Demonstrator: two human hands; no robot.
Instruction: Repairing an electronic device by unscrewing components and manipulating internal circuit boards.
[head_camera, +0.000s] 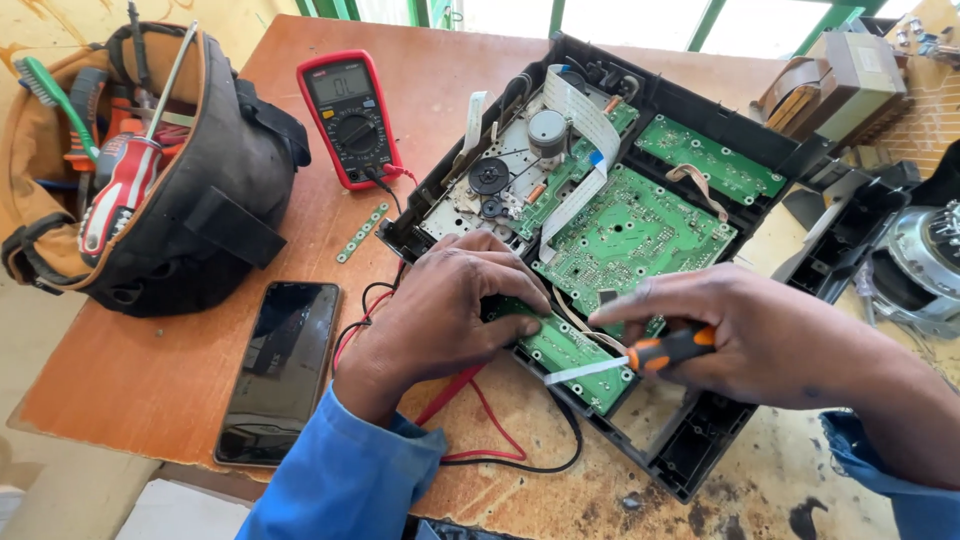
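An opened black player chassis lies on the wooden table, holding green circuit boards and a disc mechanism. My left hand rests on the chassis's near-left edge and presses on a narrow green front board. My right hand grips a screwdriver with an orange and black handle. Its flat blade points left and lies across the narrow board. A white ribbon cable curves over the mechanism.
A red multimeter stands behind my left hand, its red and black leads trailing under my wrist. A dark phone lies at the left front. A tool bag sits at far left. Motor parts crowd the right edge.
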